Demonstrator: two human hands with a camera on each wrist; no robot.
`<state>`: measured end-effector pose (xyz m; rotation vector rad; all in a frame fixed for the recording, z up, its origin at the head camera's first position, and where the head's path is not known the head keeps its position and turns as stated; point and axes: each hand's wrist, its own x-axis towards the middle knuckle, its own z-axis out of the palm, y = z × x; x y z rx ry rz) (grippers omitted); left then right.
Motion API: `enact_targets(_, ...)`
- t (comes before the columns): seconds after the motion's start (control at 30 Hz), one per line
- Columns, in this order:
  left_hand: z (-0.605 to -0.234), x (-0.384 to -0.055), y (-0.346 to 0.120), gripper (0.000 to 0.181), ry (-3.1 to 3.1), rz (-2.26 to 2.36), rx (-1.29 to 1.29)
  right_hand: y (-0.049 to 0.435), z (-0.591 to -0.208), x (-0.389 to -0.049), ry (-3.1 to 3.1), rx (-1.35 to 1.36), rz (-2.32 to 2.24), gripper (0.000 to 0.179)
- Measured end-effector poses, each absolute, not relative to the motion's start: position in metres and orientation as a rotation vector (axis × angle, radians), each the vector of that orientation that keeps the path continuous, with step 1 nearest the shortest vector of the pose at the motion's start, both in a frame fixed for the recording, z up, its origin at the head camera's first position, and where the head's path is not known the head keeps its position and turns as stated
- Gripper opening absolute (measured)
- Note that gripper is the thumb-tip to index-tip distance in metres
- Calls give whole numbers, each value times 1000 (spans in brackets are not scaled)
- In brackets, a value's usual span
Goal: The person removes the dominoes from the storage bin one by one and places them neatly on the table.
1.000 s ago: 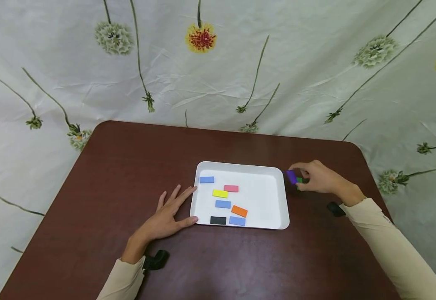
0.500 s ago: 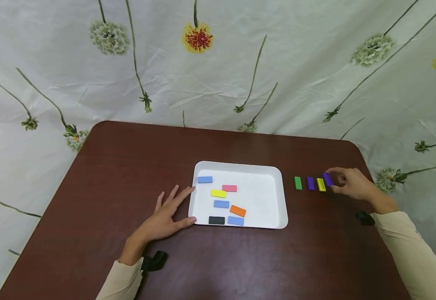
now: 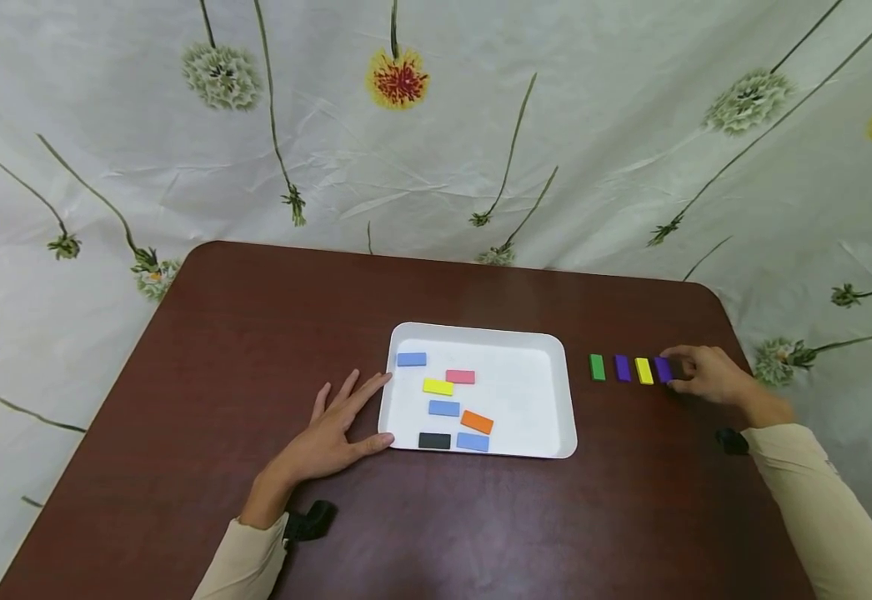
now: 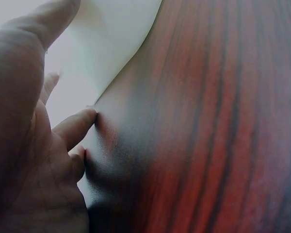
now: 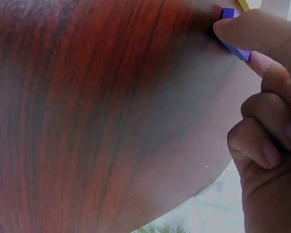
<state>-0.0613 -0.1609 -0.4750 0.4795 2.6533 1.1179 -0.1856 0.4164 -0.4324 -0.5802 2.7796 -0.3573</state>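
Observation:
My right hand [image 3: 717, 382] pinches a purple block [image 3: 663, 370] between thumb and forefinger, at the right end of a row on the table. To its left in that row lie a yellow block [image 3: 643, 371], another purple block [image 3: 622, 368] and a green block [image 3: 597, 367]. The right wrist view shows the held block partly covered by the fingers, the other fingers curled into the palm. My left hand [image 3: 323, 440] rests with spread fingers at the left edge of a white tray [image 3: 533, 392]; in the left wrist view its fingertips meet the tray's side.
In the tray lie several flat blocks: blue ones [image 3: 444, 408], a pink one [image 3: 460, 377], a yellow one [image 3: 438, 387], an orange one [image 3: 477, 422] and a black one [image 3: 434, 441]. A flowered cloth [image 3: 436, 167] hangs behind the dark brown table [image 3: 293, 308].
My right hand has moved right with the purple block, from beside the tray to the row's right end, then slightly down into line. The left hand stays at the tray.

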Motion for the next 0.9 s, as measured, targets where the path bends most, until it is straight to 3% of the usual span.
enact_targets(0.47,-475,-61,-161,82,2665,1112,481,408,-427,-187,2777,-583,-376,49)
enact_targets(0.9,-474,-61,-162,81,2661,1108,468,329,-409,-198,2731,-817,-610,28)
